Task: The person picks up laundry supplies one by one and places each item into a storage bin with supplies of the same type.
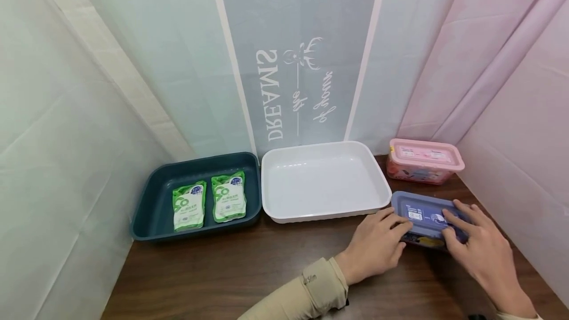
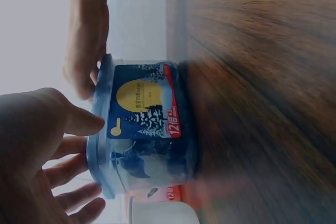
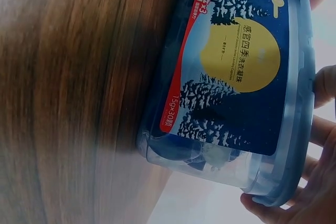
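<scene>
Blue-lidded tub [image 1: 426,228] near the right edge of the worktop [image 1: 213,270]; left hand [image 1: 375,242] and right hand [image 1: 483,247] touch its lid [image 1: 422,206], fingers [image 1: 458,222] parted.

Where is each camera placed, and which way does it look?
Head: on the head, facing forward and down at the white tray and blue tub; left hand, right hand and beige left sleeve show.
Left wrist: on that wrist, facing the tub's label low over the table; both hands show.
Right wrist: on that wrist, facing the label closer; right hand at the right edge.
Shared: both wrist views show the label's yellow disc.
</scene>
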`<state>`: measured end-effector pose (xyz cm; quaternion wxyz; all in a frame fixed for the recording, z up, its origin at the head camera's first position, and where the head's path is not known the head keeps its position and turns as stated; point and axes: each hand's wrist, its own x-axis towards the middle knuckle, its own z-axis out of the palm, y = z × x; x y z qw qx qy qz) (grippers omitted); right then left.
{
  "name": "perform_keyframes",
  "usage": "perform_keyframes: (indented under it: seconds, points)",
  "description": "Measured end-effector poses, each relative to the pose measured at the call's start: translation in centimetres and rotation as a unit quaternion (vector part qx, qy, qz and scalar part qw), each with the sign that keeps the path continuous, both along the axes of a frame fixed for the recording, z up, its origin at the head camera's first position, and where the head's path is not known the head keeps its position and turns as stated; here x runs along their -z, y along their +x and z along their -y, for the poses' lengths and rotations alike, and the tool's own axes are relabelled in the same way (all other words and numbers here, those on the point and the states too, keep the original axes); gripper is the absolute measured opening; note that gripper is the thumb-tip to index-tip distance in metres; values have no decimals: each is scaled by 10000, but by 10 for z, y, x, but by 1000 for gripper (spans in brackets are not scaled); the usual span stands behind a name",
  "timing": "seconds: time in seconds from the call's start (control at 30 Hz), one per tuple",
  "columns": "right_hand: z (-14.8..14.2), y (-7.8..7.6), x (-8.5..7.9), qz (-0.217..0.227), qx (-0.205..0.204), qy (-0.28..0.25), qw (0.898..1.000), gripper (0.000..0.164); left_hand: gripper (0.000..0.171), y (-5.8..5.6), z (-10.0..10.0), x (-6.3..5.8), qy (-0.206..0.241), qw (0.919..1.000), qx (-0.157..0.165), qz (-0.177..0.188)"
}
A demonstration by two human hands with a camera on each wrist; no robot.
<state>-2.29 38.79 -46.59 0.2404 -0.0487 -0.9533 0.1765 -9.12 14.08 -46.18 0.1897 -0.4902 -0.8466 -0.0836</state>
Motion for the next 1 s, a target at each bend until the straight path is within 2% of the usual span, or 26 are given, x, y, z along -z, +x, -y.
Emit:
perform_keyframes:
  seconds: [0.1,0.3,0.63,1.0]
  points:
    - [3,2,0,39,7,83,10000,43,43,3,3,-1,16,9999,-21,-108]
    - [8,3,-1,-26,-85,204,9998,42,40,7,10,-2,15,9999,-126,-67]
    - [17,3,0,-57,-132,333,9993,42,33,5,19,0,110,9993,-295,-181]
    - [29,1,-2,-174,-309,369,9987,41,33,8,34,-2,219,9994,-272,24]
